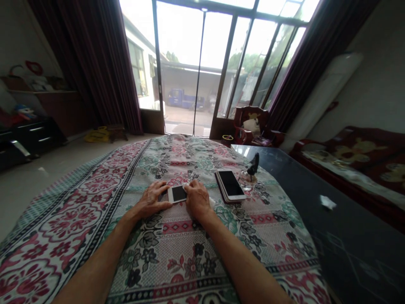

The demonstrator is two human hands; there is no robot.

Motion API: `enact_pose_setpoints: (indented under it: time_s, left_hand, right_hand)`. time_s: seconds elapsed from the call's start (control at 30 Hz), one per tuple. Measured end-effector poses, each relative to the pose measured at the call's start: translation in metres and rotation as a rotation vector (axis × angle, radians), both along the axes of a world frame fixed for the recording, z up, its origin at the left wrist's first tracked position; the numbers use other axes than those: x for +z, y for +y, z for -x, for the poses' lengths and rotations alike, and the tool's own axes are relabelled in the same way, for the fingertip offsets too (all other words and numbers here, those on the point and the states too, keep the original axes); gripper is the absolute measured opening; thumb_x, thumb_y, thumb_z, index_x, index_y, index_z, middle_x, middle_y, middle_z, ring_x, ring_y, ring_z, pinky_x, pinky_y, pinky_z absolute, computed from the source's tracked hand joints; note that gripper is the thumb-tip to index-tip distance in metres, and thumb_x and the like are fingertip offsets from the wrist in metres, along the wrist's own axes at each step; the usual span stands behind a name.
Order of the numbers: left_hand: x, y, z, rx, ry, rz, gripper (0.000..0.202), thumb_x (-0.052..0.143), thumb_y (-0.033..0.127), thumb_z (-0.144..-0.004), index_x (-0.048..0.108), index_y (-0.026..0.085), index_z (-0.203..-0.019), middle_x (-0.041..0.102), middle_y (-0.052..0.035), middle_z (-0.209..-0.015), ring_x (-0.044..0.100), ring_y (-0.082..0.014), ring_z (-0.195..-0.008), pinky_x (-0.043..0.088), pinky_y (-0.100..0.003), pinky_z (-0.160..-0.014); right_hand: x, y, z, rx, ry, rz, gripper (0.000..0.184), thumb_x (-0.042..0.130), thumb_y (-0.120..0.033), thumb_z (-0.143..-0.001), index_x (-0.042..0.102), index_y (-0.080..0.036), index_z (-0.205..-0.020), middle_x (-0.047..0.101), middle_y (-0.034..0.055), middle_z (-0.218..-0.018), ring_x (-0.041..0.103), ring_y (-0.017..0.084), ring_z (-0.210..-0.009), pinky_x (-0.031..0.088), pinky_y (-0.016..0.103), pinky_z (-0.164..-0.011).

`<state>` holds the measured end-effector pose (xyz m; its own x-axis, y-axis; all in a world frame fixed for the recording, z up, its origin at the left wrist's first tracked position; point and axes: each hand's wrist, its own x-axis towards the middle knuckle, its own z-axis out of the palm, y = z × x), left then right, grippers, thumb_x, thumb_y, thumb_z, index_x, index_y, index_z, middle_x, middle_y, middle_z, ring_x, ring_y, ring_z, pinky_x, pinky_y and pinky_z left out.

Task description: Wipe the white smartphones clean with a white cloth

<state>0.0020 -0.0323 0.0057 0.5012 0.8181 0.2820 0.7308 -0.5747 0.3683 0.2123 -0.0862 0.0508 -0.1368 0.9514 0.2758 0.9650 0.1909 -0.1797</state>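
A small white rectangular phone with a dark screen (179, 194) is laid flat on a floral-patterned pink, green and grey tablecloth (193, 228), left of a larger white phone with a black screen (231, 185). The small phone's left end is held between thumb and fingers of the left hand (152, 199). A crumpled white wipe (212, 203) is clutched in the right hand (198, 200), over the right end. At far right, a clear, black-topped bottle (248, 179) is placed beside the larger phone

I get daylight from the glass doors (180, 46) at twelve o'clock, blown out white. Curtains (85, 63) at ten sit dim; my view stretches toward its edges.
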Motion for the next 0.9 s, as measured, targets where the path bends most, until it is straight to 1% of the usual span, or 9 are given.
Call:
enact_pose_setpoints:
  time_s: [0.1,0.2,0.3,0.37,0.43,0.57,0.67,0.77,0.9]
  left_hand:
    - [0.001,0.000,0.000,0.006,0.008,0.004,0.060,0.065,0.052,-0.074,0.058,0.022,-0.126,0.050,-0.0105,-0.138,0.038,-0.0345,-0.131,0.031,-0.049,-0.110]
    - [-0.001,0.002,0.001,0.013,0.013,0.013,0.063,0.065,0.054,-0.074,0.058,0.021,-0.127,0.049,-0.0115,-0.139,0.037,-0.0354,-0.132,0.030,-0.050,-0.110]
    - [-0.004,0.004,0.002,-0.001,0.000,-0.001,0.062,0.064,0.055,-0.074,0.058,0.023,-0.127,0.050,-0.0104,-0.139,0.038,-0.0347,-0.132,0.031,-0.049,-0.110]
    - [-0.007,0.005,0.002,-0.002,-0.010,-0.010,0.061,0.065,0.054,-0.073,0.059,0.024,-0.126,0.050,-0.0096,-0.139,0.038,-0.0348,-0.132,0.031,-0.050,-0.110]
    - [-0.011,0.006,0.003,0.007,-0.015,-0.011,0.060,0.065,0.052,-0.073,0.059,0.023,-0.125,0.050,-0.0101,-0.139,0.038,-0.0353,-0.132,0.031,-0.052,-0.110]
    - [-0.016,0.007,0.003,0.024,-0.030,-0.029,0.058,0.064,0.049,-0.074,0.059,0.022,-0.125,0.051,-0.0105,-0.139,0.038,-0.0347,-0.133,0.031,-0.052,-0.110]
    - [-0.014,0.005,0.001,0.035,-0.020,-0.035,0.059,0.067,0.049,-0.071,0.059,0.022,-0.123,0.051,-0.0103,-0.139,0.039,-0.0351,-0.132,0.032,-0.051,-0.109]
    - [-0.007,0.004,-0.002,0.048,-0.010,-0.041,0.060,0.071,0.047,-0.066,0.062,0.020,-0.118,0.053,-0.0116,-0.136,0.042,-0.0355,-0.129,0.035,-0.050,-0.107]
    - [0.005,0.005,-0.004,-0.020,-0.021,-0.063,0.053,0.073,0.044,-0.064,0.063,0.021,-0.111,0.058,-0.0102,-0.129,0.049,-0.0318,-0.122,0.037,-0.046,-0.106]
  right_hand:
    - [0.000,0.010,-0.024,-0.136,0.030,-0.010,0.029,0.042,-0.015,-0.091,0.065,-0.022,-0.106,0.057,0.0093,-0.108,0.050,0.022,-0.097,0.038,0.031,-0.081]
    - [-0.003,0.008,-0.024,-0.144,0.012,-0.022,0.030,0.043,-0.012,-0.089,0.065,-0.020,-0.107,0.057,0.0108,-0.109,0.050,0.023,-0.099,0.039,0.032,-0.082]
    - [-0.006,-0.001,-0.004,-0.027,-0.008,-0.031,0.030,0.048,-0.013,-0.086,0.063,-0.020,-0.111,0.056,0.0109,-0.113,0.049,0.023,-0.102,0.040,0.033,-0.084]
    - [-0.008,-0.008,0.012,0.114,-0.010,-0.037,0.032,0.051,-0.018,-0.086,0.060,-0.021,-0.116,0.056,0.0098,-0.114,0.048,0.023,-0.102,0.040,0.033,-0.084]
    - [-0.010,-0.011,0.022,0.252,-0.027,-0.033,0.031,0.051,-0.020,-0.086,0.060,-0.022,-0.115,0.055,0.0083,-0.115,0.047,0.023,-0.101,0.041,0.033,-0.082]
    - [-0.012,-0.007,0.020,0.455,-0.022,-0.065,0.028,0.052,-0.020,-0.085,0.060,-0.024,-0.112,0.056,0.0059,-0.114,0.046,0.021,-0.099,0.040,0.033,-0.085]
    - [-0.017,-0.002,0.009,0.508,0.045,-0.115,0.029,0.052,-0.020,-0.086,0.060,-0.024,-0.114,0.056,0.0064,-0.113,0.046,0.021,-0.099,0.039,0.034,-0.086]
    - [-0.021,0.000,0.004,0.490,0.097,-0.142,0.030,0.051,-0.019,-0.086,0.059,-0.024,-0.115,0.055,0.0066,-0.113,0.046,0.021,-0.098,0.038,0.035,-0.085]
    - [-0.020,-0.002,0.006,0.485,0.073,-0.136,0.032,0.053,-0.018,-0.084,0.058,-0.023,-0.115,0.055,0.0062,-0.115,0.045,0.021,-0.099,0.037,0.035,-0.084]
